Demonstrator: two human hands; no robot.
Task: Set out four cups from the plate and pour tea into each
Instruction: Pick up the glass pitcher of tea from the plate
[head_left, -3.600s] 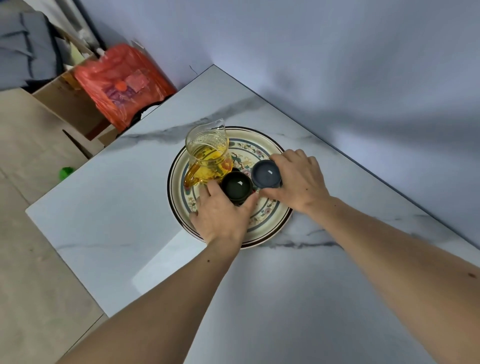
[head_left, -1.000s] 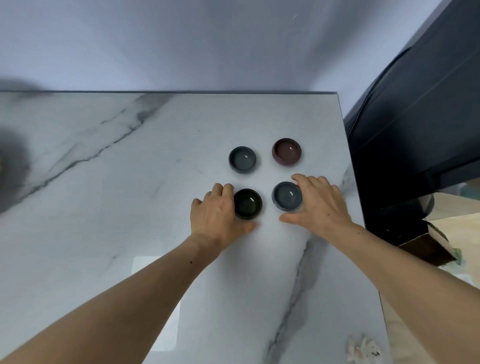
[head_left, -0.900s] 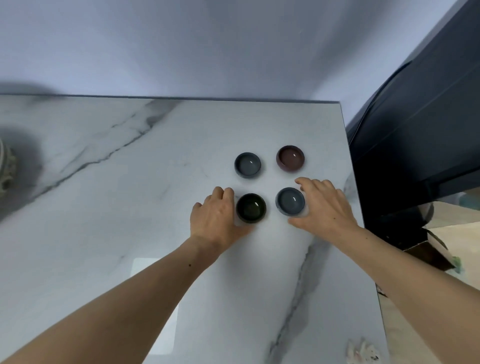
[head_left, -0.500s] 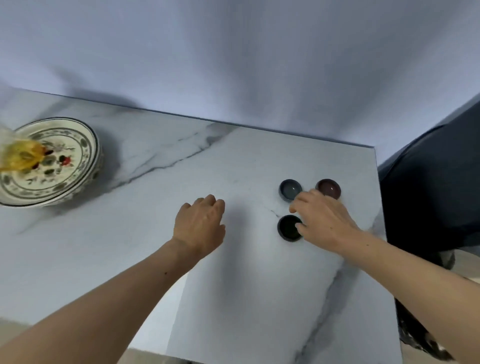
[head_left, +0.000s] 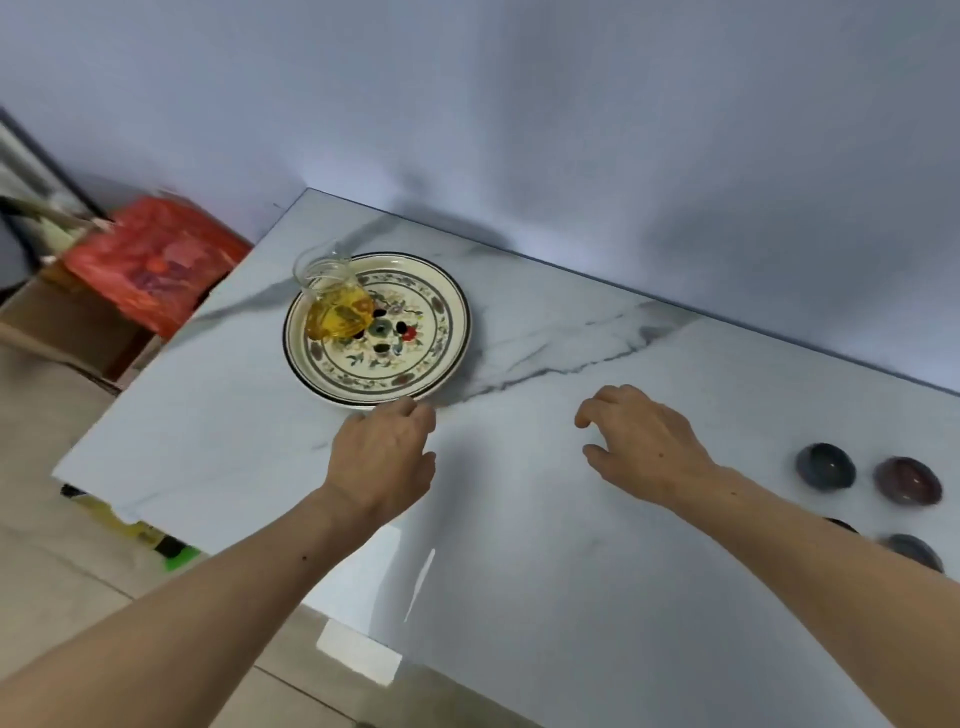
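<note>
A patterned plate lies on the marble table, with a glass pitcher of yellow tea standing on its left side. My left hand hovers just in front of the plate's near rim, fingers loosely curled and empty. My right hand hangs over the middle of the table, fingers apart and empty. At the far right sit a grey-blue cup, a dark red cup and another grey cup; a dark cup is mostly hidden behind my right forearm.
A red plastic bag rests on a cardboard box left of the table. The wall runs along the table's far edge. The table's left and near edges drop to a tiled floor.
Both hands let go of the cups and moved left across the table toward the plate. The view swung left, so the cups now sit at the right edge.
</note>
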